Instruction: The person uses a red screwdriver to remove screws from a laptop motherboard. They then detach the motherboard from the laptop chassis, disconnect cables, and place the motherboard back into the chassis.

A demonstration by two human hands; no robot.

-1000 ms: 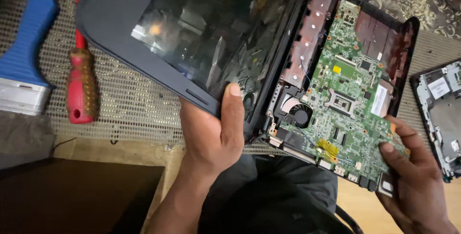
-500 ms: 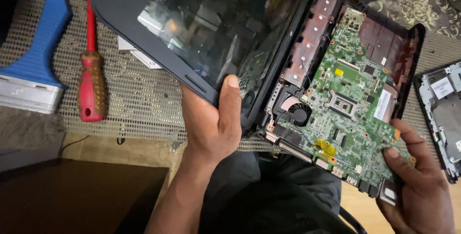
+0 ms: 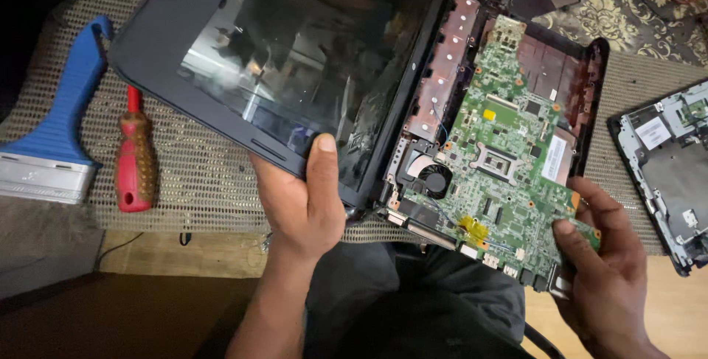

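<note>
Two hands hold one opened laptop [image 3: 413, 108] slanted over the lap: left hand [image 3: 306, 204] clamped on the screen lid's [image 3: 251, 57] near edge, right hand [image 3: 597, 256] pinching the green circuit board's [image 3: 501, 160] near-right corner.

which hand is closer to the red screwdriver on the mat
Left. The left hand grips the laptop screen's lower edge, with bare mat between it and the red screwdriver. The right hand holds the green circuit board's corner, far across the laptop.

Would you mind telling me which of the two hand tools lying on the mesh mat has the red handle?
The screwdriver, lying right of the blue-handled scraper, which has a wide metal head.
</note>
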